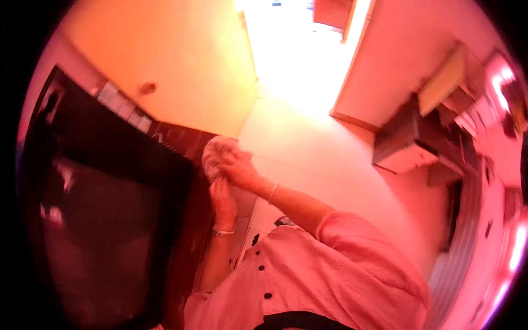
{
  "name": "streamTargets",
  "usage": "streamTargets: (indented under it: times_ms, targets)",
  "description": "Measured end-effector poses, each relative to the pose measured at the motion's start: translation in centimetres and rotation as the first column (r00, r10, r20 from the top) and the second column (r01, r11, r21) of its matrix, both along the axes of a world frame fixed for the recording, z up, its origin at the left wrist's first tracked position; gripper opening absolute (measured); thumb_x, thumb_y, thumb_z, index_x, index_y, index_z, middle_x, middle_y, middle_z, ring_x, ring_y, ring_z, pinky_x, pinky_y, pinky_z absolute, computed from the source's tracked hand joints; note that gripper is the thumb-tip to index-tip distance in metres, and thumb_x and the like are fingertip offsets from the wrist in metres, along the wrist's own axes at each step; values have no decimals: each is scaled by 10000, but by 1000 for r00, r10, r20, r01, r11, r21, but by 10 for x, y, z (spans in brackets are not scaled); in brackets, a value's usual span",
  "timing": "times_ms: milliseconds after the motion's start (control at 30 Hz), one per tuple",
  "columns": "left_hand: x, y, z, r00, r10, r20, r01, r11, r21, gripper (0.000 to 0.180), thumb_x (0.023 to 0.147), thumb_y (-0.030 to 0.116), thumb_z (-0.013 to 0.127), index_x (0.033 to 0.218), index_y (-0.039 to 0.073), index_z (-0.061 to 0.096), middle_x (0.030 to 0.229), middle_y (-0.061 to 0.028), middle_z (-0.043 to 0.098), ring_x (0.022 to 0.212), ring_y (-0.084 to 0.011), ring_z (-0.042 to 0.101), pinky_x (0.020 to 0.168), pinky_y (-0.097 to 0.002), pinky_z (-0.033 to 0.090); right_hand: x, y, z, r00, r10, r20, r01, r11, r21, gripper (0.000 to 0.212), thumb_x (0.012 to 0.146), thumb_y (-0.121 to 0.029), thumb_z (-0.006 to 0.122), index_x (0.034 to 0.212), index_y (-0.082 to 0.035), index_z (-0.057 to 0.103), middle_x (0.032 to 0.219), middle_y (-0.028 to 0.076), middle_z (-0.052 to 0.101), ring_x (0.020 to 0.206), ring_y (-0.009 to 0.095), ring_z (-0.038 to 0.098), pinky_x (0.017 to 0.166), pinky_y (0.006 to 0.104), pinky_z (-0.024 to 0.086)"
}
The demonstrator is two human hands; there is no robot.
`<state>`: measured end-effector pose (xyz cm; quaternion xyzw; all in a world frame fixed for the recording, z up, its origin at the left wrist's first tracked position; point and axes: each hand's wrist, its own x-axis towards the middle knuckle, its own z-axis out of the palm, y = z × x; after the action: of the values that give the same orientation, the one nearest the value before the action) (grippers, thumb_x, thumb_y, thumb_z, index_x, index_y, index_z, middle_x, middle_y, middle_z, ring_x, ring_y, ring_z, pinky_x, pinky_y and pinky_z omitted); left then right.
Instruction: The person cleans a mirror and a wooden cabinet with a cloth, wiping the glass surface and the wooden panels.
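Observation:
A crumpled pale cloth (211, 156) is bunched up in front of me, beside the dark reddish wooden surface (190, 137). My right hand (240, 167) is closed over it from the right, its fingers slightly blurred. From below, my left hand (222, 199) reaches up with its fingertips closed on the lower edge of the same cloth. Part of the cloth is hidden behind the fingers. Close to both hands on the left is a large black glossy panel (104, 236) that looks like a screen, with faint reflections.
A white strip of square segments (124, 107) lies along the panel's far edge, with a thin coiled cord near it. Beyond stand a yellowish door (181, 60) with a round knob and a bright doorway (291, 66). Dark-and-pale furniture (407, 143) stands at the right, across the tiled floor (313, 170).

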<state>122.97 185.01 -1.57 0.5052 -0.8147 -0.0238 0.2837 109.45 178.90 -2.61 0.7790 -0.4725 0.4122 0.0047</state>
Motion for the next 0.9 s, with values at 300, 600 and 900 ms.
streamTargets:
  times_ms: [300,600,900]
  targets:
    - [-6,97,-34,726,186,-662,365,712,600,273,864,9,512,1124,-17,594,1058,-121,643,1083,-221,568,870,-308,465,-42,157,-28,928,-160,336,-139,689,711,268,879,-220,559,1075,-73,666,1011,136,664,971,300,619,874,393,479]
    - [-114,158,102,52,451,-891,902,361,236,467,960,245,494,1371,50,387,1274,-89,530,1140,-196,539,936,-310,459,-142,229,83,638,-391,664,82,891,447,209,857,-132,652,1033,-20,673,981,93,676,892,135,618,782,281,511]
    - [-266,166,71,216,426,-879,944,140,300,378,951,156,513,1308,46,458,1278,-99,527,1133,-201,547,945,-339,482,-270,310,119,588,-256,767,90,963,253,186,784,-5,661,969,-14,672,1110,95,620,1092,183,556,935,312,445]
